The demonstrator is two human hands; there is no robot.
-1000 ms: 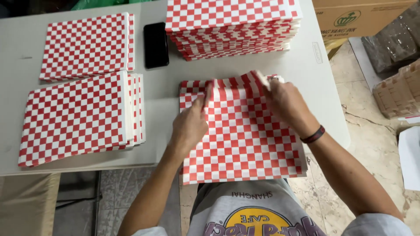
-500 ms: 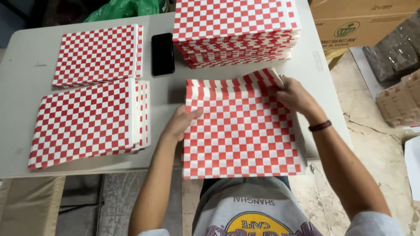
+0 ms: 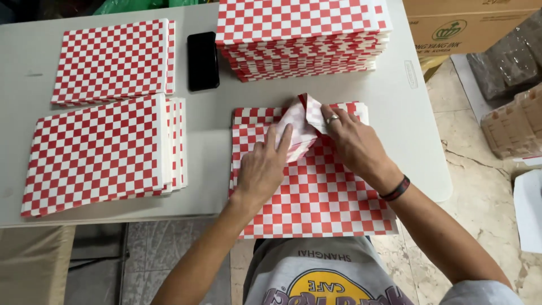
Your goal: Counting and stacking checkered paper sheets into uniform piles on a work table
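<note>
A small stack of red-and-white checkered paper sheets [image 3: 316,192] lies on the grey table [image 3: 406,113] right in front of me, its near edge hanging over the table's front. My left hand [image 3: 262,166] rests flat on the sheets, fingers spread, touching a folded-over flap. My right hand [image 3: 353,141], with a ring and a dark wristband, pinches the top sheet's far edge [image 3: 305,121], which is lifted and folded towards me so its pale underside shows.
A tall stack of the same checkered paper [image 3: 302,36] stands at the table's far side. Two lower piles [image 3: 113,59] [image 3: 101,152] lie on the left, a black phone [image 3: 202,61] between them and the tall stack. Cardboard boxes [image 3: 468,25] stand on the floor at right.
The top sheet's far edge, flat before, is now lifted and folded towards me. Both hands have come together near the middle of that far edge.
</note>
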